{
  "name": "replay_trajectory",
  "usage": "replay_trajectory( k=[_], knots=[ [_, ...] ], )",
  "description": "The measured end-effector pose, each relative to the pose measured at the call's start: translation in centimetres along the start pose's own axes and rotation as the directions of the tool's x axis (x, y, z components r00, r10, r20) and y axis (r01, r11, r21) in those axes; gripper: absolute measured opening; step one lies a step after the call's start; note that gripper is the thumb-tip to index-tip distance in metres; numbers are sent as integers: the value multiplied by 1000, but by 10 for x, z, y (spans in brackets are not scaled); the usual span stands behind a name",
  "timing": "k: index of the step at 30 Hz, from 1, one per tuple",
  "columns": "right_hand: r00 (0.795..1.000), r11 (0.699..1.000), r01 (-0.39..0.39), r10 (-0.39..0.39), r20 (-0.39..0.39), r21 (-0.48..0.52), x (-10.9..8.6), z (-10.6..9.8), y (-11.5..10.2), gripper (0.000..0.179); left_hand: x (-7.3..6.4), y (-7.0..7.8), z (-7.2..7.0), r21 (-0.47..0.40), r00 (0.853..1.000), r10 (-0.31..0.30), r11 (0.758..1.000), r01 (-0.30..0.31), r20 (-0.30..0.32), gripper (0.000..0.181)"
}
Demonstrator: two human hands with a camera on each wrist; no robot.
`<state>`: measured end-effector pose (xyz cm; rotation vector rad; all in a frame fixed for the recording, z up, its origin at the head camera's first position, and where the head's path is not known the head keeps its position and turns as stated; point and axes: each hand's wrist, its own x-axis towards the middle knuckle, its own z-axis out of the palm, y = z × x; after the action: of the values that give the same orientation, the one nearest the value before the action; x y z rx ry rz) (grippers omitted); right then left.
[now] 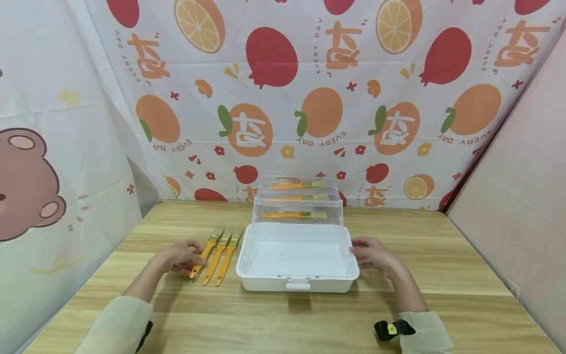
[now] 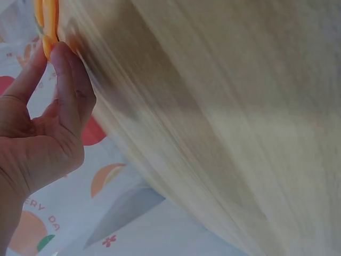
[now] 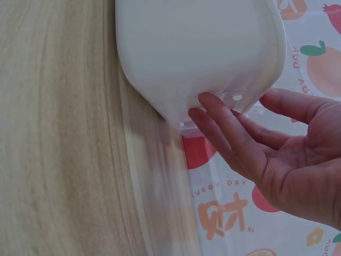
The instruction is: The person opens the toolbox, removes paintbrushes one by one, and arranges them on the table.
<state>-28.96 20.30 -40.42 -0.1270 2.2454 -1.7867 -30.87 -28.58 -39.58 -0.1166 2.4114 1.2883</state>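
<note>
Three paintbrushes with orange handles lie side by side on the table, bristles away from me. My left hand (image 1: 183,255) pinches the leftmost paintbrush (image 1: 205,253) by its handle; the left wrist view shows thumb and fingertips on the orange handle (image 2: 49,26). The middle paintbrush (image 1: 217,258) and right paintbrush (image 1: 229,258) lie just beside it. A white plastic box (image 1: 298,285) stands open to their right, its inside bare. My right hand (image 1: 376,255) touches the box's right end, with extended fingers (image 3: 229,125) against the wall and the thumb by the rim.
Clear plastic tiers (image 1: 258,214) rise behind the box, with paintbrushes in them, such as the lowest paintbrush (image 1: 287,215). A white latch (image 1: 298,285) is on the box's front. The wooden table (image 1: 318,324) meets a fruit-print cloth (image 1: 283,118) at the back.
</note>
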Motion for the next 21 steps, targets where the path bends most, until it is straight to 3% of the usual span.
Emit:
replay_trajectory(
  k=[11, 21],
  knots=[
    [1000, 1000, -4, 4, 0, -1, -1, -1, 0, 45, 1, 1, 8, 36, 1000, 6, 999, -5, -23, 31],
    [1000, 1000, -3, 3, 1, -5, -1, -1, 0, 45, -4, 5, 11, 120, 998, 27, 993, -21, -48, 30]
  ],
)
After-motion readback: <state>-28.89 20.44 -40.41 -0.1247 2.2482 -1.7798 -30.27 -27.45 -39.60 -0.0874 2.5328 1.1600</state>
